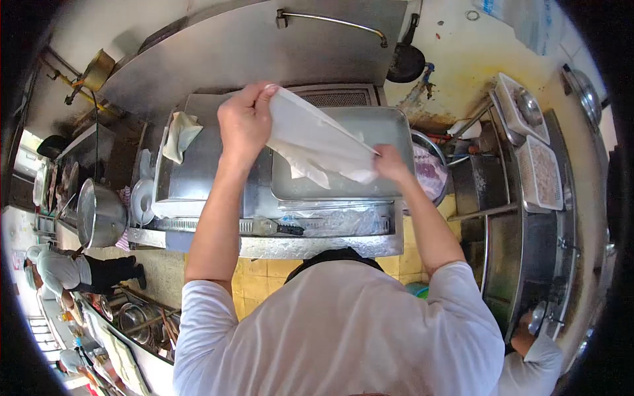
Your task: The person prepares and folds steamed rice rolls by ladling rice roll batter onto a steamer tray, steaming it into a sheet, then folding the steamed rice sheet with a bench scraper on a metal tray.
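Note:
A white cloth (323,135) hangs stretched on a slant between my two hands, its loose lower edge drooping in folds. My left hand (243,122) is raised higher, thumb and fingers pinched on the cloth's upper corner. Lower and to the right, my right hand (392,163) grips the other end. Beneath the cloth lies a shallow rectangular metal tray (384,129) with a pale, wet-looking surface. Another piece of crumpled whitish cloth (181,136) drapes over the metal worktop's left edge.
A round bowl with reddish and white contents (428,173) stands right of the tray. A black-handled tool (269,227) and clear plastic (353,222) lie along the front ledge. People are at left (63,270) and lower right (533,366).

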### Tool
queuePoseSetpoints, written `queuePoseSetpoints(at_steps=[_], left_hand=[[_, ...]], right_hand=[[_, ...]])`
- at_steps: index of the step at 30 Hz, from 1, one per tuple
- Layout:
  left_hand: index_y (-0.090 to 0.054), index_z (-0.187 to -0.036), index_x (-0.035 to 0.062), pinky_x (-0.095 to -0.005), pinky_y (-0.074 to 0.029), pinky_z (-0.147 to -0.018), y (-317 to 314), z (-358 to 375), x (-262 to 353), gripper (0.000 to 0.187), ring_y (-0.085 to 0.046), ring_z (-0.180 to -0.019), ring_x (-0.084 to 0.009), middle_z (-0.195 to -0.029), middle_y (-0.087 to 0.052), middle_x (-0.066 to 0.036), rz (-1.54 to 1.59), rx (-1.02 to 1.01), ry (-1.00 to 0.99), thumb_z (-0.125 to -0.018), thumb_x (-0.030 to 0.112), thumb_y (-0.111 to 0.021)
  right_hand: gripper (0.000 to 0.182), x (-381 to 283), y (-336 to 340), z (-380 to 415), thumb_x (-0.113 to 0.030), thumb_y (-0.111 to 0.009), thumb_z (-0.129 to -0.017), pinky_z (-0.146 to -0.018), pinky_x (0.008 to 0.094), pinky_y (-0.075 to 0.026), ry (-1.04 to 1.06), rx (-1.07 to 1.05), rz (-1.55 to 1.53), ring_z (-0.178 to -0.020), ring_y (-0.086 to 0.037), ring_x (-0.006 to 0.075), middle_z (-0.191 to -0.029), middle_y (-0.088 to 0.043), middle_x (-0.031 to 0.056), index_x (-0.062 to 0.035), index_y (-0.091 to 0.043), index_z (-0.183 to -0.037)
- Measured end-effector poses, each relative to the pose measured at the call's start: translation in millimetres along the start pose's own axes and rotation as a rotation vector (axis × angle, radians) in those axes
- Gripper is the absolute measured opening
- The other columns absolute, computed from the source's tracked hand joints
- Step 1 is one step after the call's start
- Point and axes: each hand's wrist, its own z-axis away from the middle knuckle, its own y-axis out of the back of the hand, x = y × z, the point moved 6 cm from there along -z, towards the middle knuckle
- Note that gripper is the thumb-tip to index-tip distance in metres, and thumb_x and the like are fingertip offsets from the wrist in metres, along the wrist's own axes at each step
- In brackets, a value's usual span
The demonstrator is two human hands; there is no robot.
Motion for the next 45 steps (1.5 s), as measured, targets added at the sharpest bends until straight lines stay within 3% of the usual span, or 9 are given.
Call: queuePoseSetpoints(at_steps=[2, 7, 11, 15, 20, 28, 36, 41, 45], left_hand=[[-0.076, -0.098, 0.0066, -0.0367, -0.057, -0.072, -17.5, 8.7, -1.4, 0.011, -0.074, -0.080, -0.0278, -0.090, -0.075, -0.016, -0.051, -0.035, -0.066, -0.094, 0.013, -0.068], [-0.075, -0.101, 0.0065, -0.0358, -0.057, -0.076, -73.9, 30.4, 46.1, 0.013, -0.074, -0.087, -0.0297, -0.096, -0.074, -0.016, -0.093, -0.292, -0.311, -0.090, 0.010, -0.069], [-0.076, -0.100, 0.0073, -0.0363, -0.057, -0.073, -28.2, 2.7, 28.3, 0.013, -0.074, -0.083, -0.0297, -0.095, -0.074, -0.016, -0.012, -0.130, -0.220, -0.088, 0.010, -0.072], [-0.077, -0.098, 0.0072, -0.0363, -0.057, -0.073, -6.2, -7.6, 10.0, 0.011, -0.074, -0.083, -0.0299, -0.094, -0.074, -0.016, -0.065, -0.049, -0.092, -0.090, 0.012, -0.072], [-0.077, -0.099, 0.0096, -0.0355, -0.057, -0.074, -67.6, 21.6, 40.2, 0.011, -0.072, -0.082, -0.0333, -0.094, -0.073, -0.017, -0.055, -0.247, -0.295, -0.091, 0.013, -0.070], [-0.078, -0.098, 0.0103, -0.0382, -0.059, -0.073, 0.6, -9.4, 0.3, 0.014, -0.074, -0.084, -0.0277, -0.092, -0.075, -0.014, -0.063, -0.013, -0.127, -0.087, 0.007, -0.071], [-0.078, -0.095, 0.0114, -0.0391, -0.060, -0.078, -58.7, 27.1, 41.0, 0.016, -0.074, -0.086, -0.0286, -0.098, -0.076, -0.010, -0.072, -0.230, -0.376, -0.085, 0.004, -0.069], [-0.075, -0.101, 0.0014, -0.0307, -0.055, -0.072, 8.4, -6.2, 3.3, 0.013, -0.073, -0.080, -0.0191, -0.091, -0.076, -0.014, -0.079, -0.075, -0.113, -0.095, 0.009, -0.067], [-0.076, -0.099, 0.0053, -0.0348, -0.056, -0.072, -24.1, 15.4, 2.4, 0.011, -0.074, -0.081, -0.0225, -0.093, -0.075, -0.016, -0.061, -0.108, -0.179, -0.091, 0.011, -0.071]], right_hand=[[0.028, 10.1, 10.9, -0.7, -0.006, -0.059, -0.081, -0.084, 0.0395, -0.053, 0.016, -0.004, 0.240, -0.095, -0.071, 0.0314, -0.095, -0.074, 0.0195, -0.0025, -0.073, -0.106], [0.031, -176.0, 10.2, 16.8, -0.007, -0.057, -0.086, -0.086, 0.0384, -0.052, 0.398, 0.240, -0.372, -0.095, -0.070, 0.0266, -0.093, -0.074, 0.0162, 0.0007, -0.072, -0.112], [0.023, -109.0, -7.8, 3.7, -0.002, -0.054, -0.083, -0.068, 0.0367, -0.050, 0.213, 0.112, -0.211, -0.074, -0.062, 0.0205, -0.080, -0.070, 0.0123, 0.0025, -0.071, -0.097], [0.023, 11.0, 9.8, 0.3, -0.002, -0.056, -0.082, -0.075, 0.0368, -0.052, 0.010, 0.066, 0.030, -0.082, -0.068, 0.0230, -0.084, -0.073, 0.0144, 0.0029, -0.071, -0.098], [0.024, -177.7, 26.5, 19.2, -0.003, -0.059, -0.085, -0.083, 0.0370, -0.052, 0.482, 0.233, -0.498, -0.094, -0.069, 0.0253, -0.097, -0.074, 0.0168, 0.0007, -0.070, -0.105], [0.035, -4.9, 12.3, 0.7, 0.008, -0.051, -0.080, -0.085, 0.0368, -0.053, 0.041, 0.039, 0.093, -0.099, -0.070, 0.0265, -0.098, -0.073, 0.0199, 0.0005, -0.072, -0.106], [0.030, -180.1, 2.2, 11.4, 0.001, -0.055, -0.085, -0.090, 0.0400, -0.053, 0.278, 0.023, -0.336, -0.098, -0.070, 0.0342, -0.105, -0.073, 0.0233, 0.0016, -0.070, -0.111], [0.029, -0.6, -1.8, -6.6, -0.006, -0.055, -0.087, -0.093, 0.0417, -0.052, 0.057, 0.058, 0.077, -0.104, -0.068, 0.0392, -0.107, -0.070, 0.0268, 0.0010, -0.070, -0.110], [0.028, -47.6, 19.4, 2.4, -0.007, -0.056, -0.086, -0.092, 0.0397, -0.053, 0.114, 0.077, 0.043, -0.104, -0.070, 0.0329, -0.105, -0.071, 0.0249, 0.0011, -0.072, -0.108]])
